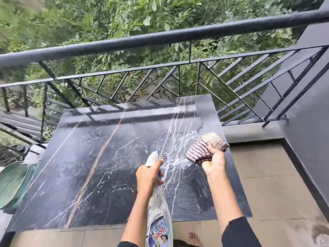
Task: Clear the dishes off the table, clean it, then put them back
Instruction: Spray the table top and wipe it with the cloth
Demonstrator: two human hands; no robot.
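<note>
The left hand (148,177) curls round a spray bottle (159,220), forefinger on the trigger, nozzle aimed at the table (89,166); the right hand (214,164) clenches a bunched checked cloth (204,147) alongside, seemingly ready to wipe. The dark marbled top bears wet streaks and no dishes, with a black railing (160,35) beyond.

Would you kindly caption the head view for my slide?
Left hand holds a spray bottle over the wet black table; right hand grips a striped cloth.
</note>
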